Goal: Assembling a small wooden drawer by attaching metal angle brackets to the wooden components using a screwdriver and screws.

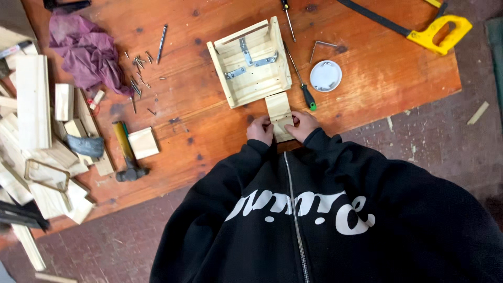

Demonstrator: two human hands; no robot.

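Between the fingers of both hands sits a short pine board (279, 116), lying flat near the edge of the orange wooden worktop (209, 120). Left hand (260, 130) has its fingers curled narrow against the board's left edge; right hand (302, 124) pinches the right edge likewise, both in black sleeves. Just beyond the fingertips, the board's far end touches an open wooden box frame (250, 62) braced inside with metal corner brackets (251, 60). Right of the fingers lies a green-handled screwdriver (301, 81), then a white round lid (325, 75). Well left of the fingers rest a hammer (127, 154), a small square block (143, 143), scattered nails (139, 73) and a purple rag (86, 52). Farthest off, beyond and right, lies a yellow-handled saw (419, 26).
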